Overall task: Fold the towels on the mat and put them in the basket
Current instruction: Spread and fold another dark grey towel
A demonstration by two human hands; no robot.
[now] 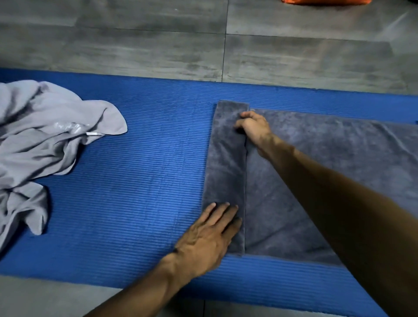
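Step in hand: first fold of the dark towel (316, 181), which lies flat on the right half of the mat (135, 181). You have a narrow strip at its left end turned over onto the rest. Your left hand (203, 239) rests flat, fingers straight, pressing the near end of that strip. Your right hand (253, 129) sits at the far end with fingers curled onto the strip's edge; whether it pinches the cloth or only presses cannot be told. The strip's far end overshoots the towel's far edge slightly, so the fold is not square. Next move, by my reading: align that corner, then carry the folded end rightward for another fold. Bare mat lies to the left, between this towel and the crumpled light towel (45, 140), which waits unfolded. The near towel edge runs close to the mat's near edge. Basket not in view; an orange object (325, 1) shows at the top, unidentifiable.
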